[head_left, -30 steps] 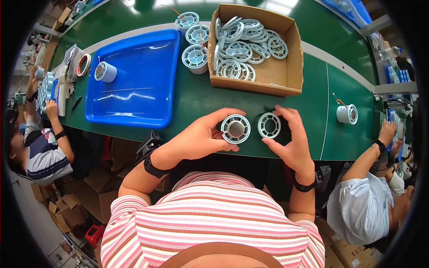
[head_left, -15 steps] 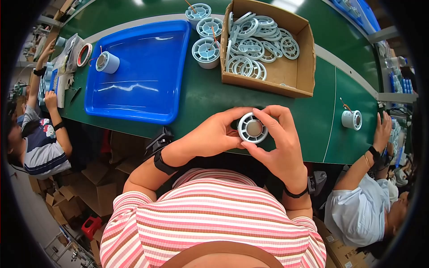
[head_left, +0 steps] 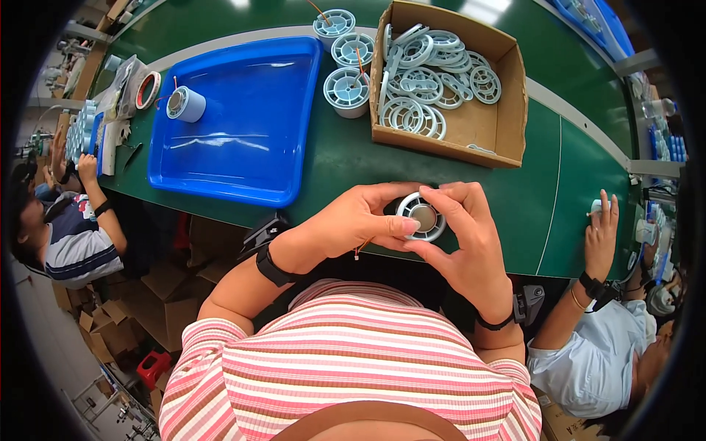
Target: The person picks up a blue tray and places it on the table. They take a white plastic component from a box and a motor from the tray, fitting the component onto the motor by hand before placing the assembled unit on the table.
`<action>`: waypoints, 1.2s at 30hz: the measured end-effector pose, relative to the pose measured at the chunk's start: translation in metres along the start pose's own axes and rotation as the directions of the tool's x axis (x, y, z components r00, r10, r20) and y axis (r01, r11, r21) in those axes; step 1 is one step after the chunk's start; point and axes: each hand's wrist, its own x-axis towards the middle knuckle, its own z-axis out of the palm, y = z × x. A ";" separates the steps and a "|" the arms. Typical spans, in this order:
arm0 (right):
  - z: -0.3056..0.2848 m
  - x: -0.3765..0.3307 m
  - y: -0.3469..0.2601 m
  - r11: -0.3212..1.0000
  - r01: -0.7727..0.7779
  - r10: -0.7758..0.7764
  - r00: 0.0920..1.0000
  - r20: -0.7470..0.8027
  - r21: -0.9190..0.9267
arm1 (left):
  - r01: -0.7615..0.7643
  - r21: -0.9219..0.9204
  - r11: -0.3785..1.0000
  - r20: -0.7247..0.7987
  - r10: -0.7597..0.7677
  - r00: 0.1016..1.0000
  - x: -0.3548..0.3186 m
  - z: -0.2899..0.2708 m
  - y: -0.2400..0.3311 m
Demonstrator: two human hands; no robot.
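Between both my hands, just over the table's near edge, is a white cylindrical part with a spoked ring face and a grey round centre turned up. My left hand is closed on its left side, the thumb lying across the ring. With thumb and fingers, my right hand grips the right edge of the ring. Thin coloured wires with a small white plug hang below my left hand. The lower body of the part is hidden by my fingers.
A blue tray at the left holds a similar white cylinder. Several cylinders with wires stand beside a cardboard box of loose spoked rings. A tape roll lies far left. A co-worker's hand is at the right.
My left thumb has come up onto the ring's face, and the wires with the plug now show below that hand. The co-worker's hand at right has moved left, over where a white cylinder stood.
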 end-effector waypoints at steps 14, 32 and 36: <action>-0.055 -0.052 0.005 0.878 -0.314 0.152 0.899 -0.412 -0.362 | 0.362 0.928 -0.092 -0.065 0.915 0.398 -0.086 -0.064 0.080; -0.071 0.130 0.073 0.487 0.009 -0.213 0.971 -0.108 -0.873 | 0.087 0.916 -0.391 0.186 0.607 0.772 -0.087 -0.001 0.091; -0.070 0.143 0.083 0.438 0.027 -0.092 0.996 -0.015 -0.898 | -0.026 0.929 -0.370 0.199 0.438 0.877 -0.062 0.028 0.058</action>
